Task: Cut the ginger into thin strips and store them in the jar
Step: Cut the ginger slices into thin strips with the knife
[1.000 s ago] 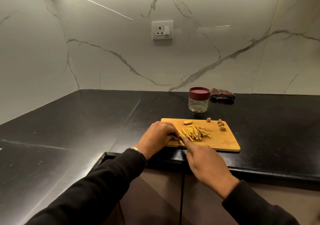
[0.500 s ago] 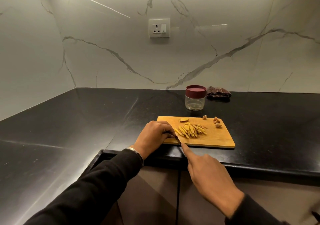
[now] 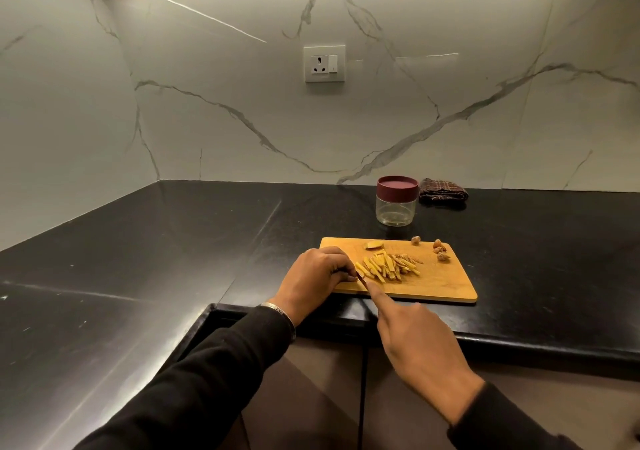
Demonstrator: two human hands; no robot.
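Single head-worn view, forward and down over the counter edge (image 3: 519,349); hands close below

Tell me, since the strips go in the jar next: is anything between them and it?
The jar still has its maroon lid on, closing the mouth. On the board, only a ginger slice lies between the strips and jar.

Home kitchen: black countertop (image 3: 173,259), marble backsplash (image 3: 242,120).
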